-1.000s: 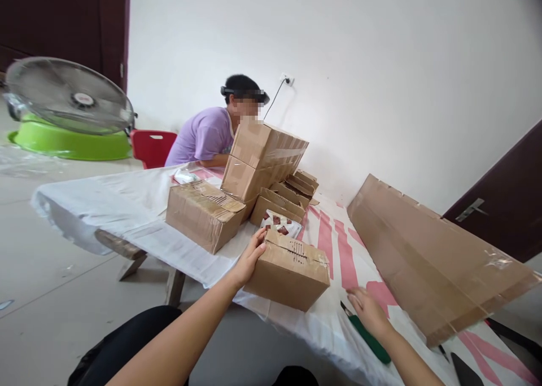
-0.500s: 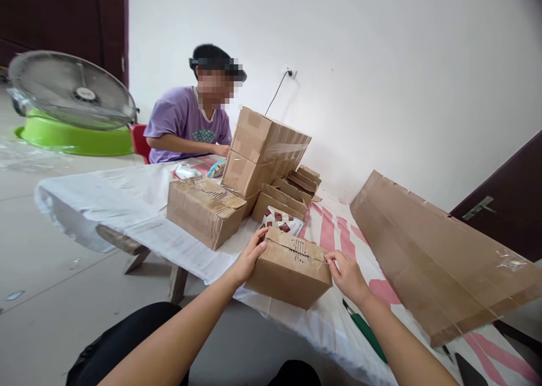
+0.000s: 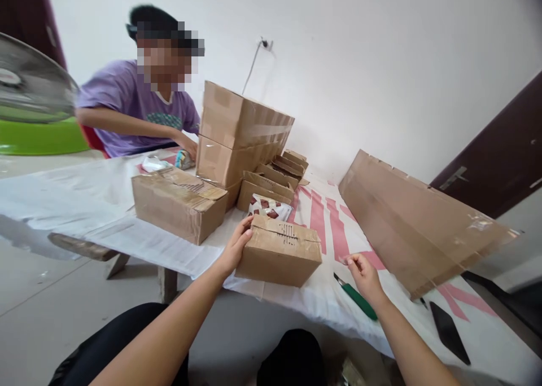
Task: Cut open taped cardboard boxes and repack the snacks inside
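Note:
A small closed cardboard box (image 3: 277,259) with slits in its top stands at the near table edge. My left hand (image 3: 237,246) grips its left end, thumb on the side and fingers at the top edge. To the right of the box and apart from it, my right hand (image 3: 365,274) is closed in a pinch. A tiny clear scrap that looks like tape shows at its fingertips. Just below that hand lies a green-handled utility knife (image 3: 358,300), blade out. Behind the box sits a white packet with brown squares (image 3: 270,206).
Another closed box (image 3: 178,205) stands at left, beside tall stacked cartons (image 3: 243,132). Open boxes (image 3: 271,183) line up behind. A large cardboard sheet (image 3: 415,222) leans at right, near a dark flat object (image 3: 449,332). Across the table sits a person (image 3: 135,104) in purple.
My right hand has left the box's right edge and moved right, over the cloth. My left hand stays on the box. The view has shifted, and the other person appears nearer.

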Action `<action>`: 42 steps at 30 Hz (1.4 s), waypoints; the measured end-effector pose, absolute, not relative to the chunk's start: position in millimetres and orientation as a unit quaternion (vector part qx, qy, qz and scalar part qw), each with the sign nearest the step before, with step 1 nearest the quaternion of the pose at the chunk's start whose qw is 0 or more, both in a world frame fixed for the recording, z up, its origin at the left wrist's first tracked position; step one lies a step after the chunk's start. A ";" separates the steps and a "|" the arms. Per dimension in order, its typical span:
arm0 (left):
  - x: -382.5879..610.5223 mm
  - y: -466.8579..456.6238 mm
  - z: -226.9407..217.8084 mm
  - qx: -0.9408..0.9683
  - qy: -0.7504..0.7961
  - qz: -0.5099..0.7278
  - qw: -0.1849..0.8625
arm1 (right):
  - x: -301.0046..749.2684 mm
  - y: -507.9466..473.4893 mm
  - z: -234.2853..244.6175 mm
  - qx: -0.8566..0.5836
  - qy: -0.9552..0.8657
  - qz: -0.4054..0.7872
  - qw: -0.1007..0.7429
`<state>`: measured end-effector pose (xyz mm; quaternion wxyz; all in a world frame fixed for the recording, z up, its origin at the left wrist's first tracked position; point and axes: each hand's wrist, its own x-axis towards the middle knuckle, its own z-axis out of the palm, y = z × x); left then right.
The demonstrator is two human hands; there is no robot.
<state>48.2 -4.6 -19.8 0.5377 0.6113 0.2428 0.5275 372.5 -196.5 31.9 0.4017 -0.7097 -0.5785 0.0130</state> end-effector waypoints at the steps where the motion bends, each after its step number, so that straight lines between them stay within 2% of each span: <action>1: 48.2 -4.9 -19.9 0.608 0.248 0.530 0.536 | 374.7 -212.3 24.6 -0.719 -0.578 0.014 0.386; 7: 52.4 -0.7 -25.8 0.586 0.272 0.546 0.534 | 379.4 -294.9 -16.7 -0.742 -0.610 -0.032 0.276; 16: 53.7 -4.2 -26.3 0.560 0.341 0.604 0.453 | 471.7 -379.6 -32.8 -0.854 -0.417 -0.161 0.266; 23: 54.0 -6.5 -17.6 0.546 0.345 0.649 0.403 | 471.6 -392.8 -69.6 -0.848 -0.459 -0.139 0.228; 33: 46.1 -22.6 -7.0 0.599 0.293 0.653 0.359 | 461.5 -397.3 -92.0 -0.843 -0.463 -0.141 0.235; 42: 37.0 -30.9 0.9 0.656 0.249 0.621 0.349 | 465.8 -391.3 -77.5 -0.859 -0.387 -0.177 0.284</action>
